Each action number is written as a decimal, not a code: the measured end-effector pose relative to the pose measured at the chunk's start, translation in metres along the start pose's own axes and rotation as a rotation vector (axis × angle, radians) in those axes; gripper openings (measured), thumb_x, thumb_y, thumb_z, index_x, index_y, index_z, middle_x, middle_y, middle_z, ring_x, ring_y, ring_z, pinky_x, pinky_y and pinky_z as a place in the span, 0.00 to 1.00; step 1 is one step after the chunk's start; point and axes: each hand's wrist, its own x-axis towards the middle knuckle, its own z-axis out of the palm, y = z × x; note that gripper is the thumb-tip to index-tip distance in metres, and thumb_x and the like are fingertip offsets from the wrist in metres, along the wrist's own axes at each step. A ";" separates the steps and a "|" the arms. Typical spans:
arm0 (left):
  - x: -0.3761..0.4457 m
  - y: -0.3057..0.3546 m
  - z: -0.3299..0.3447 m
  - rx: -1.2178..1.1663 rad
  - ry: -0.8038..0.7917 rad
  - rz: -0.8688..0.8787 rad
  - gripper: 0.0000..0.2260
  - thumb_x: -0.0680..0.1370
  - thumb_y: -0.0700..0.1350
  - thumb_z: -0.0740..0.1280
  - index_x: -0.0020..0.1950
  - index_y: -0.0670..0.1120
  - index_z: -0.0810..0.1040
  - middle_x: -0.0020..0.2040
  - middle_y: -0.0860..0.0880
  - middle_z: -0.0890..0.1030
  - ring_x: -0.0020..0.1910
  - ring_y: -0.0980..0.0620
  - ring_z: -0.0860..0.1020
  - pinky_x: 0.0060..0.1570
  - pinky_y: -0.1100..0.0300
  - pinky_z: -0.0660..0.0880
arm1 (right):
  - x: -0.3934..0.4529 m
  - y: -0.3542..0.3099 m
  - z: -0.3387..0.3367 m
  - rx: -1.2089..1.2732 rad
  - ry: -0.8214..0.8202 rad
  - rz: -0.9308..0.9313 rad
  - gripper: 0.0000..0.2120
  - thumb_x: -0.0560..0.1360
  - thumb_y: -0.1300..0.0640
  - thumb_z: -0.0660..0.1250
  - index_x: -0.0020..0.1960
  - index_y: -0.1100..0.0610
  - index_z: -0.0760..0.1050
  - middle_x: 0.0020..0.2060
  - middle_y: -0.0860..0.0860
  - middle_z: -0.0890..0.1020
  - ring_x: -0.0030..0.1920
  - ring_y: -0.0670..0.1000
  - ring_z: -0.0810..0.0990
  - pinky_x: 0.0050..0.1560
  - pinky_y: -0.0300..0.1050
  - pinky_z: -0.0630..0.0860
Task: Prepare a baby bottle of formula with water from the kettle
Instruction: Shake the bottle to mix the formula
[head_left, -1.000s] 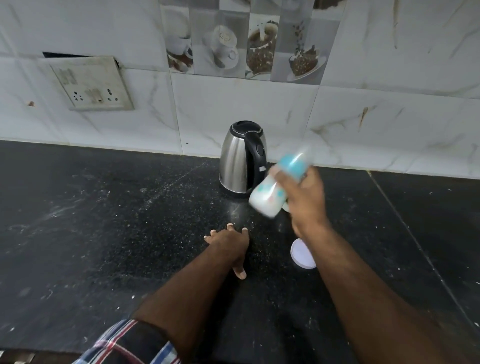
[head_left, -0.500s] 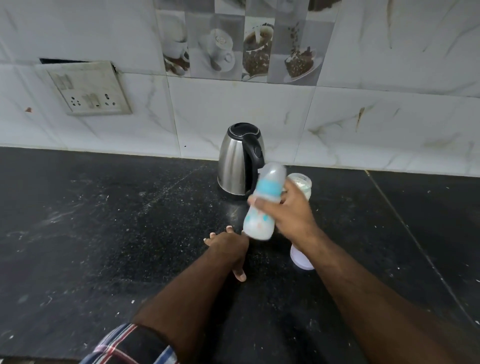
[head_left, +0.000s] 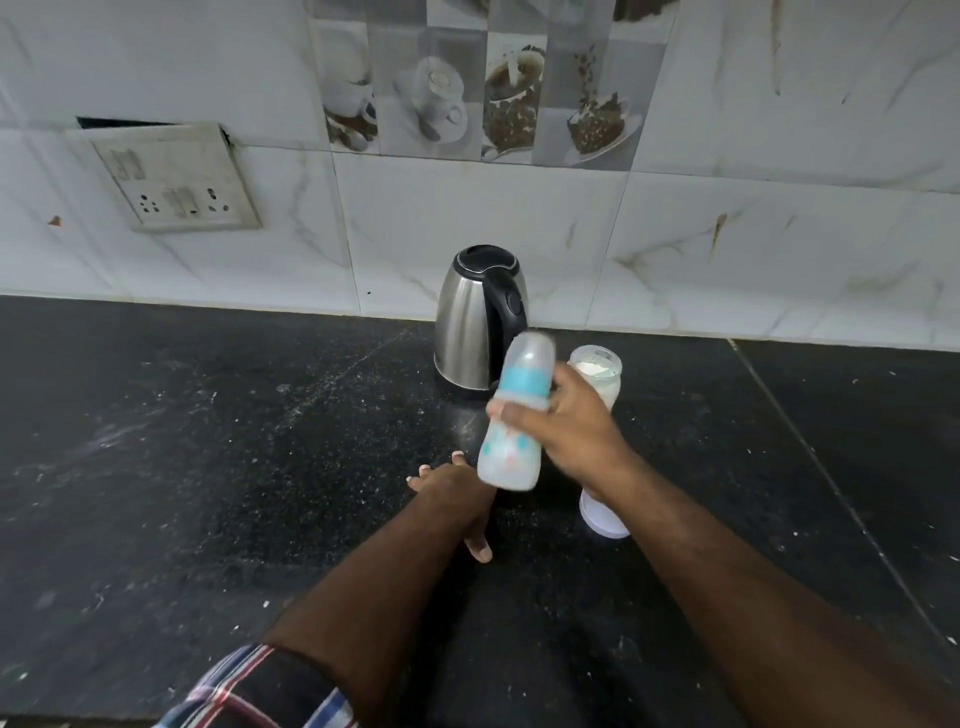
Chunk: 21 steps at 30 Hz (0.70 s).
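Swinging back upright, the capped bottle (head_left: 511, 415) sits clenched in the right hand (head_left: 569, 431); the left hand (head_left: 457, 486) rests spread on the counter (head_left: 208, 441). Mixing looks nearly done.

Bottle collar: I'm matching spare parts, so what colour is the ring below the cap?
Light blue collar, seen in the head view.

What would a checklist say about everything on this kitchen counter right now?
Surface: black counter, speckled with pale dust.
Job's things: baby bottle, capped, milky inside, held tilted above the counter; steel kettle upright by the wall, lid shut; open jar of white powder beside the kettle.
Clutter: white lid lying on the counter, partly hidden by the right arm.
Grippers: right hand grips the bottle; left hand flat on the counter, empty.
Cables: nothing seen.
Surroundings: marble-look tiled wall, switch plate, coffee-picture tiles.
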 end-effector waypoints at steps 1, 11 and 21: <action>0.001 -0.001 0.000 -0.002 0.000 0.004 0.59 0.69 0.53 0.82 0.85 0.51 0.42 0.85 0.38 0.45 0.80 0.25 0.54 0.73 0.25 0.59 | -0.002 0.001 0.001 -0.011 -0.011 0.001 0.29 0.64 0.50 0.83 0.60 0.46 0.73 0.49 0.47 0.85 0.49 0.49 0.87 0.47 0.48 0.85; 0.003 0.000 -0.001 0.002 0.008 0.007 0.61 0.69 0.53 0.83 0.85 0.50 0.40 0.85 0.37 0.44 0.79 0.24 0.54 0.73 0.24 0.60 | 0.014 -0.004 -0.002 0.480 0.257 -0.017 0.35 0.61 0.44 0.79 0.66 0.42 0.70 0.52 0.45 0.85 0.47 0.48 0.86 0.37 0.51 0.83; 0.003 -0.001 0.001 -0.017 -0.032 -0.041 0.58 0.70 0.55 0.81 0.85 0.50 0.43 0.84 0.37 0.46 0.81 0.26 0.51 0.76 0.28 0.58 | -0.004 0.018 0.018 0.473 0.217 0.092 0.22 0.64 0.47 0.78 0.56 0.40 0.78 0.46 0.45 0.85 0.47 0.49 0.86 0.43 0.51 0.85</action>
